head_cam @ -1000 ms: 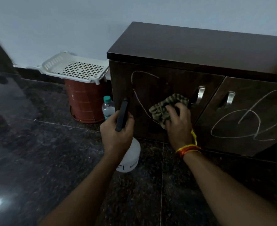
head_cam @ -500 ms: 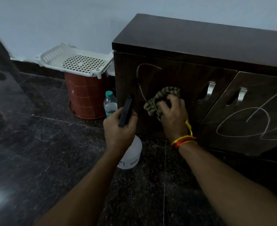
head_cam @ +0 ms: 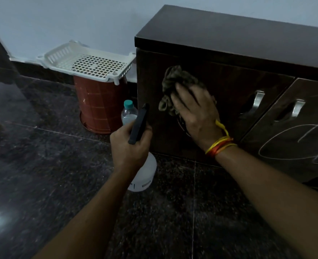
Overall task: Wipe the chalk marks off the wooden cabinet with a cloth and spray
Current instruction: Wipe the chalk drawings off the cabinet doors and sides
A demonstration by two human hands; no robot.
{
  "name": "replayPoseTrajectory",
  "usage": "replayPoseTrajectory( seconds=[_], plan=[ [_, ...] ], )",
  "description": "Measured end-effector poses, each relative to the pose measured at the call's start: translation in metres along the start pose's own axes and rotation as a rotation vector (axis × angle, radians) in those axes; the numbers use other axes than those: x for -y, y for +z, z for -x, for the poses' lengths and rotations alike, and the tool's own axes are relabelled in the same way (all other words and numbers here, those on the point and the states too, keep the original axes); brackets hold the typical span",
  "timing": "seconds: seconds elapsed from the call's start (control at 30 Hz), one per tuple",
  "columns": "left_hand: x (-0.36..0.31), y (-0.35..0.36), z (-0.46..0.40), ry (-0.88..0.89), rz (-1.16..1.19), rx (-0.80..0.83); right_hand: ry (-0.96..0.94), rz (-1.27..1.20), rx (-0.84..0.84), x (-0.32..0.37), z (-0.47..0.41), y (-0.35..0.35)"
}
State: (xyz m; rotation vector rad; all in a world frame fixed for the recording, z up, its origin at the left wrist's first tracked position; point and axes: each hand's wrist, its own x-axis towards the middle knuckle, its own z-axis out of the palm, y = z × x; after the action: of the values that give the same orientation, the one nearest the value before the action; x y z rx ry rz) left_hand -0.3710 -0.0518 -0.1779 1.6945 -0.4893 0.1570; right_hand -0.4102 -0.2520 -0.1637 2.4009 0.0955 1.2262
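The right hand (head_cam: 193, 113) presses a crumpled cloth (head_cam: 175, 85) flat against the left door (head_cam: 219, 109) of the dark wooden cabinet (head_cam: 238, 40); its fingers are spread over the cloth and blurred, so how tightly the grip closes on the fabric cannot be told. Red and yellow threads (head_cam: 220, 146) circle that wrist. A short arc of chalk (head_cam: 182, 126) shows on the door just below the hand. The right door (head_cam: 294, 128) carries a large looping chalk mark (head_cam: 292, 144) near the picture's right edge. Each door has a metal handle (head_cam: 258, 100) by the seam between them.

The left hand (head_cam: 130, 146) has its grip wrapped round the dark head of a spray bottle (head_cam: 145, 174), whose white body hangs below the fist, above the dark stone floor (head_cam: 42, 174) near the cabinet's front left corner.

Left of the cabinet, a small water bottle (head_cam: 129, 113) stands on the floor beside a red bin (head_cam: 100, 103), with a white plastic basket (head_cam: 85, 62) resting on top of the bin, by the wall.
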Motion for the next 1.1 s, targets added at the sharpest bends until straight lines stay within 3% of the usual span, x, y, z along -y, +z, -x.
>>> replayPoseTrajectory(
  seconds=[0.23,0.3,0.43,0.53,0.73,0.8,1.1],
  plan=[
    [0.011,-0.006,0.005,0.019,0.002,-0.003,-0.187,0.014,0.324,0.015,0.038,0.001],
    [0.014,-0.009,0.006,0.021,-0.011,-0.01,-0.14,0.041,0.301,0.013,0.022,-0.008],
    [0.015,-0.011,0.006,0.013,-0.043,-0.027,-0.004,0.074,0.085,0.005,-0.03,-0.014],
    [0.013,-0.01,0.004,-0.018,-0.026,-0.058,-0.009,0.078,0.037,0.004,-0.047,-0.013],
    [0.008,-0.011,0.004,0.012,-0.026,-0.044,-0.308,0.124,0.339,0.021,-0.002,-0.006],
    [0.009,-0.013,0.005,0.021,-0.024,-0.042,-0.316,0.125,0.442,0.026,0.005,-0.008],
    [0.012,-0.016,0.004,0.018,-0.054,-0.074,-0.16,0.155,0.07,0.01,-0.07,-0.009]
  ],
)
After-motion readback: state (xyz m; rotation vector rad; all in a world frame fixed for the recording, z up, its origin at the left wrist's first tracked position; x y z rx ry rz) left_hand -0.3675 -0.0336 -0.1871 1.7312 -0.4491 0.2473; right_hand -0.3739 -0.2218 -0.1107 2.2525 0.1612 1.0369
